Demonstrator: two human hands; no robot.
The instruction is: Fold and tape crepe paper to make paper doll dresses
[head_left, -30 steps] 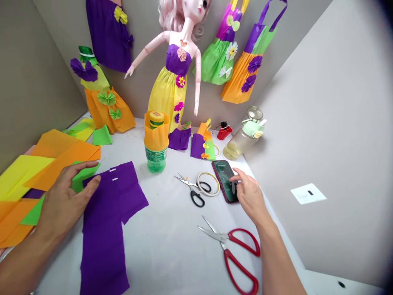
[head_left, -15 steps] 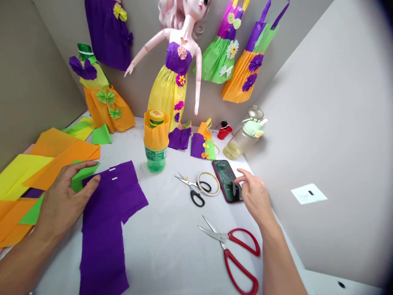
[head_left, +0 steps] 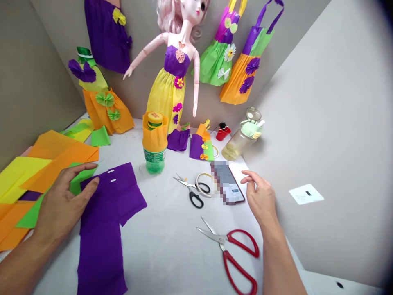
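Note:
My left hand (head_left: 59, 198) lies at the left edge of a purple fabric-like piece (head_left: 102, 229), thumb and index finger spread at its upper corner. Two small white strips show near that piece's top. Just right of the phone (head_left: 232, 184), my right hand (head_left: 260, 196) hovers with its index finger stretched out and the other fingers loosely bent, holding nothing. The phone lies face up with a lit, pale screen, partly blurred by pixelation. Left of it are black-handled scissors (head_left: 195, 200) and a tape roll (head_left: 198, 179). Large red-handled scissors (head_left: 225, 241) lie open nearer me.
Orange, yellow and green sheets (head_left: 55, 157) are piled at the left. A green bottle (head_left: 155, 157) with an orange wrap stands mid-table, before a doll (head_left: 176, 61). A water bottle (head_left: 241, 139) stands back right. Small doll dresses (head_left: 236, 82) hang on the wall.
My right hand has drawn back to the right, off the phone. The phone's screen has gone from a dark keypad to a lighter display. My left hand keeps its place on the purple piece.

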